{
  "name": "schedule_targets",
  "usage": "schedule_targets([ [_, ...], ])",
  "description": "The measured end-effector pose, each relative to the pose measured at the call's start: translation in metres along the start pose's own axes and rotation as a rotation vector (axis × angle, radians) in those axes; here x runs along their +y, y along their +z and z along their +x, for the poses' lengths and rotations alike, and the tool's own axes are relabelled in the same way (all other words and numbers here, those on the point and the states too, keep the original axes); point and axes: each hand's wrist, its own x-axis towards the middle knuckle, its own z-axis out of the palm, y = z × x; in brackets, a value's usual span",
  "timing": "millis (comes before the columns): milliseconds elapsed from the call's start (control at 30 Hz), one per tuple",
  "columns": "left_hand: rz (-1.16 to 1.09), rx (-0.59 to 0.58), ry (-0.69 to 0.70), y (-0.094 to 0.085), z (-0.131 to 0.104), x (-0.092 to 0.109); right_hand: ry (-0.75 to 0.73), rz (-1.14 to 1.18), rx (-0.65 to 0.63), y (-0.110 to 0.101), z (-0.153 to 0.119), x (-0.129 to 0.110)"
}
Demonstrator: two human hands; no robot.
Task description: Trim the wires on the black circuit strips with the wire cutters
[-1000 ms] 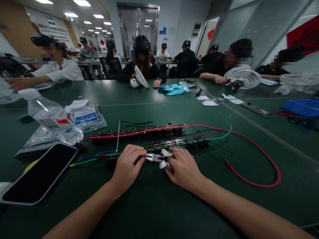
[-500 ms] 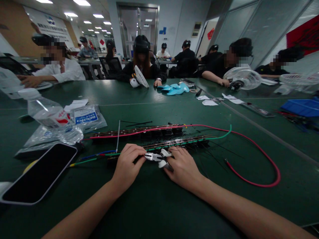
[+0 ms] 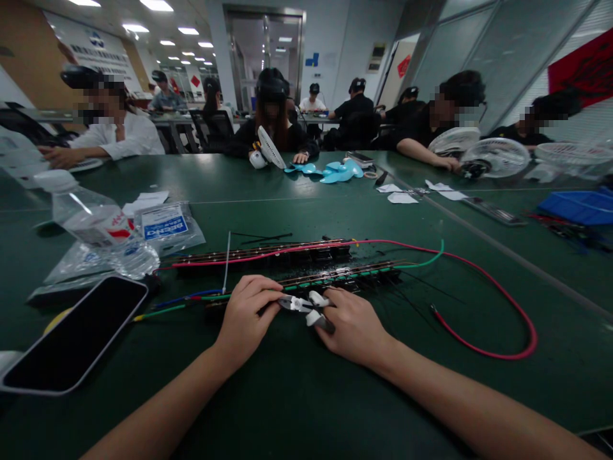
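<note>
My right hand (image 3: 357, 326) is wrapped round the grey-and-white handles of a pair of pliers (image 3: 297, 305), whose metal jaws point left. My left hand (image 3: 249, 316) has its thumb and fingertips pinched together at the jaws' tips; what lies between them is hidden. Just beyond both hands is a dark strip-like assembly (image 3: 345, 273) with copper-coloured lines and a green wire (image 3: 421, 262) along it. A second such strip (image 3: 311, 250) lies behind, with a thick red wire (image 3: 479, 268) running along it and curling off to the right. A pale cable tie (image 3: 227, 262) sticks up from the left part.
At left are a phone (image 3: 79, 335), a plastic bottle (image 3: 96, 217) and plastic bags (image 3: 167, 223). Thin black cable ties (image 3: 265, 237) lie behind the strips. Across the green table (image 3: 306, 396), other people handle white fans (image 3: 495, 158); blue fan blades (image 3: 342, 170) lie there.
The pliers and my right hand have shifted very slightly; my left hand stays put. Across the table, a person's hand and a blue blade moved left, and a fan at right moved right.
</note>
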Motion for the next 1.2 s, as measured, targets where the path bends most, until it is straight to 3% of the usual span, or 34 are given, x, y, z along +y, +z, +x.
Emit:
schedule_targets([
  [1200,0.016,-0.032,-0.031,-0.0006,0.0012,-0.0004,0.016,-0.007,0.003,-0.0001,-0.002,0.0001],
])
